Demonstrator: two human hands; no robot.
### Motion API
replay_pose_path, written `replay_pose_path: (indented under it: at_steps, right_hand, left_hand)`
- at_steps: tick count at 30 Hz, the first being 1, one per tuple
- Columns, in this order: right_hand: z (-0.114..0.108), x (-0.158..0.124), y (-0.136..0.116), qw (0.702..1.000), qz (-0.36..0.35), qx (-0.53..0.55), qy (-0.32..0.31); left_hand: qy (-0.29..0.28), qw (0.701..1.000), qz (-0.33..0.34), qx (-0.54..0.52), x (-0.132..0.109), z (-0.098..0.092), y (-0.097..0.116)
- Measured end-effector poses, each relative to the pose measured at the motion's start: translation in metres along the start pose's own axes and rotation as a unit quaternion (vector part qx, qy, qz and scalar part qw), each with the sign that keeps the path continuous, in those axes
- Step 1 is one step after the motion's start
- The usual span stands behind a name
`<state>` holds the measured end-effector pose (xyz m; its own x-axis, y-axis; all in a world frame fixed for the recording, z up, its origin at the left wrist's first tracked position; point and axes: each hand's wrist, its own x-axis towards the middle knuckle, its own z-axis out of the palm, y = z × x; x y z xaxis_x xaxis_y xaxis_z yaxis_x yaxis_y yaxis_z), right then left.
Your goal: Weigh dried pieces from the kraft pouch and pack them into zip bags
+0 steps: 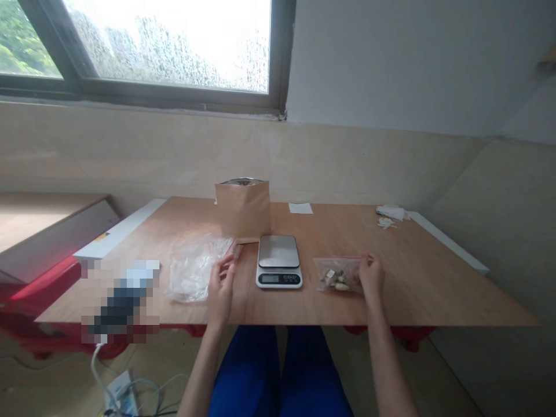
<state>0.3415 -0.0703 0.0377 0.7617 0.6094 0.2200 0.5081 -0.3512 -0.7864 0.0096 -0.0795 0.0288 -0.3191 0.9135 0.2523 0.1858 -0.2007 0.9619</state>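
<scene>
My right hand pinches the top right corner of a small clear zip bag, which lies on the table with several dried, brownish pieces inside. My left hand is loosely curled, fingers apart, at the right edge of a pile of clear plastic zip bags; whether the fingertips touch the bags I cannot tell. Between my hands stands a kitchen scale with a bare metal plate and a small display. Behind it to the left, a brown kraft pouch stands upright, its silver-lined mouth open.
A pixelated dark device with a white cable lies at the table's left front. White paper lies at the back, and crumpled white scraps at the back right. Red stools show below the wooden tabletop.
</scene>
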Motion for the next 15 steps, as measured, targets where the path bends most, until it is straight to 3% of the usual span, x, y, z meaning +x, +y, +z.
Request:
replay_pose_path:
  at_steps: [3,6,10,15]
  right_hand:
    - [0.010,-0.013,-0.001,0.990,-0.089,-0.094,0.061]
    - [0.027,-0.047,0.004,0.971,-0.168,-0.169,0.021]
    - [0.045,-0.072,0.012,0.950,-0.182,-0.250,-0.035]
    - [0.053,-0.036,0.009,0.937,-0.206,-0.268,-0.088]
  left_hand:
    - [0.096,0.990,0.061,0.078,0.035,0.002,-0.007]
    - [0.130,0.975,0.104,0.145,0.078,0.005,-0.021]
    - [0.072,0.987,0.058,0.132,0.124,0.008,-0.042]
    - [0.011,0.984,0.007,0.175,0.143,0.009,-0.059]
